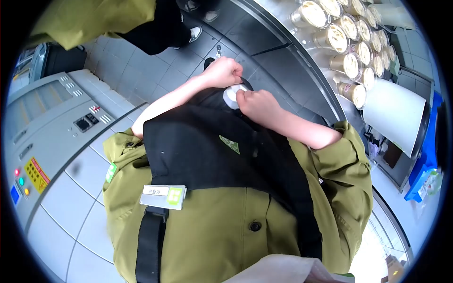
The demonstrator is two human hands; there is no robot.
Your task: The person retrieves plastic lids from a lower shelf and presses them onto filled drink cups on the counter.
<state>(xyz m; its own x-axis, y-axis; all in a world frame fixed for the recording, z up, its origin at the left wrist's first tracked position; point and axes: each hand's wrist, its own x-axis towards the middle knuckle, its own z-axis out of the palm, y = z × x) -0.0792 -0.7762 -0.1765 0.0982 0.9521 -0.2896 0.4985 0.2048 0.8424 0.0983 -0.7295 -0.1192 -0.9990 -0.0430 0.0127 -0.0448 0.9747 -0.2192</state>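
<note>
In front of the black apron [198, 146], my right hand [261, 107] is closed, its thumb and fingers on the edge of a small white round object [230, 98]. What kind of thing this is does not show clearly. Just beyond its upper edge is my left hand [222, 72], with curled fingers. Whatever those fingers hold, if anything, is hidden. Both forearms reach forward from rolled olive sleeves, and the hands sit close together, slightly apart.
Several cups with pale contents [350, 66] stand on a metal counter at the upper right, near a white cylinder [394, 115]. A grey machine [61, 127] with lit buttons is at the left. Another person in an olive top [94, 19] stands at the upper left, on tiled floor.
</note>
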